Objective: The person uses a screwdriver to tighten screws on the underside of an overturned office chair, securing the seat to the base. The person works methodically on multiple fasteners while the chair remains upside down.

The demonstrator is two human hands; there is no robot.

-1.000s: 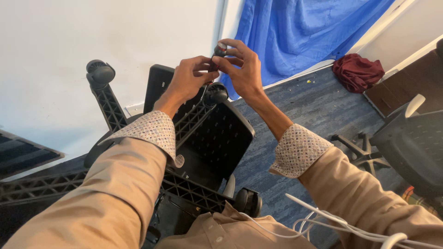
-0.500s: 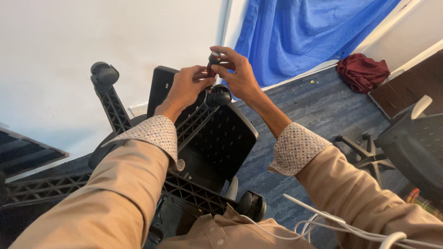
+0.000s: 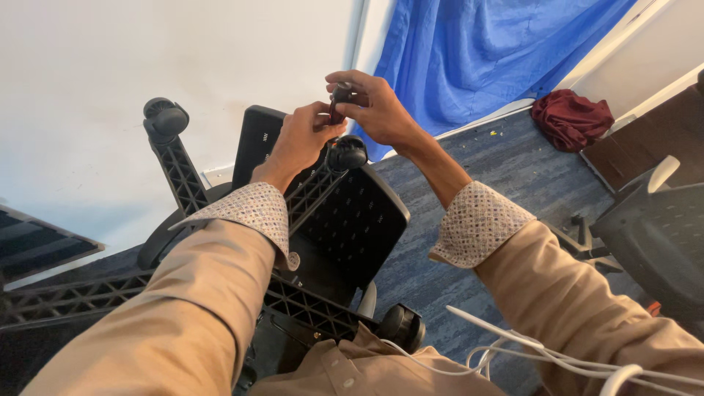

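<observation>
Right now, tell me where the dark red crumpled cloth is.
In the head view, the dark red crumpled cloth lies on the grey carpet at upper right, at the foot of the blue hanging sheet, right of the right hand.

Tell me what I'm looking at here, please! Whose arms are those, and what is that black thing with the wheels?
The picture comes from a camera worn on a person's head, looking down, so the arms in tan sleeves with patterned cuffs are that person's own. There is no machine, only two bare hands.

The left hand and the right hand meet in the middle and pinch a small dark part between the fingers. It is too small to tell exactly what it is.

Below them lies a black plastic office chair turned upside down. Its star-shaped base sticks up, with round black caster wheels on the ends; one wheel sits just under the hands.

Around it you can see grey-blue carpet, a hanging blue cloth, a crumpled dark red cloth, another dark chair on the right, and white cables near the person's chest.
</observation>
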